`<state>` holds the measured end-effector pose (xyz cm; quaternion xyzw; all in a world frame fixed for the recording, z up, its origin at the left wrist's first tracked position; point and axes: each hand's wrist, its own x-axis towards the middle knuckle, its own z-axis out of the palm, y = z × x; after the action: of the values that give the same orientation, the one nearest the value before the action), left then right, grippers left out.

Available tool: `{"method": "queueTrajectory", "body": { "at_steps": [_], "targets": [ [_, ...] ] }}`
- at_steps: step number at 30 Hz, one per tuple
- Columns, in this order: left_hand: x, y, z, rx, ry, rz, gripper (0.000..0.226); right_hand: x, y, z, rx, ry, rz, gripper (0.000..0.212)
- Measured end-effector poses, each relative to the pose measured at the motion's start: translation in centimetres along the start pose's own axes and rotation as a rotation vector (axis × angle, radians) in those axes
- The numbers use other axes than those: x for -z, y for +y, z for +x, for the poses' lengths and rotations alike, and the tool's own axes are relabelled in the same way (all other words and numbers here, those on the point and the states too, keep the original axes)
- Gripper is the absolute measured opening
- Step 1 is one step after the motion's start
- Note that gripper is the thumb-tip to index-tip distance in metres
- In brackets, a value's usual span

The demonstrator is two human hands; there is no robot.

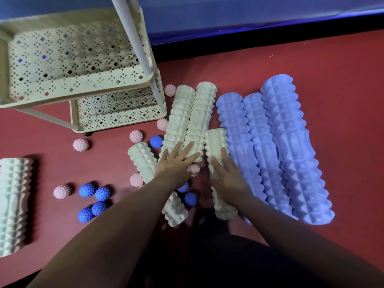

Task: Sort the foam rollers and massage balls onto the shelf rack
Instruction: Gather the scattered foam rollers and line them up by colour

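Several cream foam rollers (pixel 180 115) lie on the red floor in the middle, and three blue foam rollers (pixel 291 146) lie side by side to the right. My left hand (pixel 176 163) reaches out flat, fingers straight, over the ends of two cream rollers. My right hand (pixel 226 175) rests with straight fingers on another cream roller (pixel 216 142). Pink spiky balls (pixel 80 144) and blue spiky balls (pixel 87 189) are scattered around. The cream shelf rack (pixel 87 88) stands at the upper left.
One more cream roller (pixel 14 202) lies apart at the far left edge. A white rack post (pixel 133 36) rises in front of the shelves. A dark strip and a blue wall run along the back. My dark-clothed legs fill the bottom centre.
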<state>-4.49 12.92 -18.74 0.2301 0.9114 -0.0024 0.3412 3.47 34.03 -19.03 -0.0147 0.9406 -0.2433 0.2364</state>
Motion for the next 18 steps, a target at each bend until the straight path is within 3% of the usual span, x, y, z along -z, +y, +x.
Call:
{"method": "queueTrajectory", "body": {
  "at_steps": [8, 12, 15, 18],
  "targets": [
    [-0.7, -1.4, -1.3, 0.074, -0.022, -0.027, 0.08, 1.9, 0.1, 2.3, -0.054, -0.156, -0.12, 0.07],
    [-0.8, -2.8, -1.4, 0.086, -0.032, -0.003, 0.086, 3.3, 0.1, 3.3, -0.037, -0.262, -0.233, 0.087],
    [-0.8, -3.5, -1.9, 0.058, -0.02, -0.009, 0.086, 4.1, -0.9, 3.8, -0.014, -0.266, -0.281, 0.075],
    [-1.4, -3.3, -2.4, 0.0, 0.091, -0.092, 0.084, 4.5, -1.4, 3.4, -0.015, -0.283, -0.303, 0.065]
  ]
}}
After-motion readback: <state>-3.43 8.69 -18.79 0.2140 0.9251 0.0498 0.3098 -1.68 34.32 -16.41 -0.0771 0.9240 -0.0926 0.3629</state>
